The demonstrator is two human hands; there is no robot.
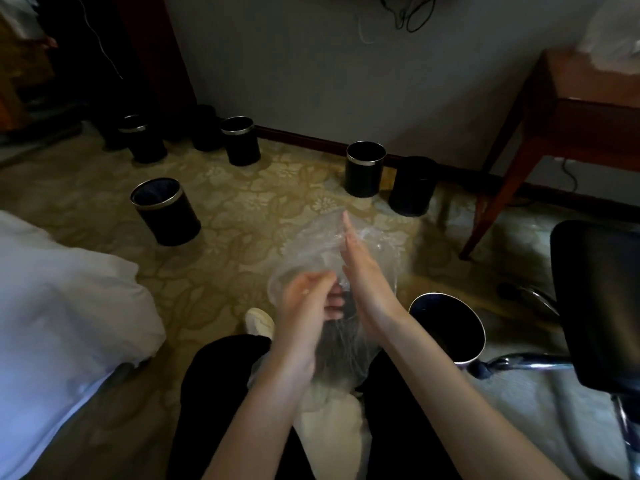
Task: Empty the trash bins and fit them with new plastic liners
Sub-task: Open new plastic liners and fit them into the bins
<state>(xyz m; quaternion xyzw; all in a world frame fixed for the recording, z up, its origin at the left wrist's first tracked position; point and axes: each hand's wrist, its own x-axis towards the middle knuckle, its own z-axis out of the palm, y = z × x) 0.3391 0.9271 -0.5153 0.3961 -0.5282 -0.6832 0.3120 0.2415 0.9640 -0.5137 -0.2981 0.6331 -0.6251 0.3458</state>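
Right of the right hand (363,271) sat the open bin (446,327); left hand (304,306) pinched the liner (311,251); right lay flat against it.

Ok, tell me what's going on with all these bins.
A seated person is working a clear plastic liner open over their lap. The left hand pinches the plastic while the right hand lies flat against it, fingers straight. A black bin sits by their right knee, apparently unlined. Other bins stand on the carpet; the near-left bin seems lined already.
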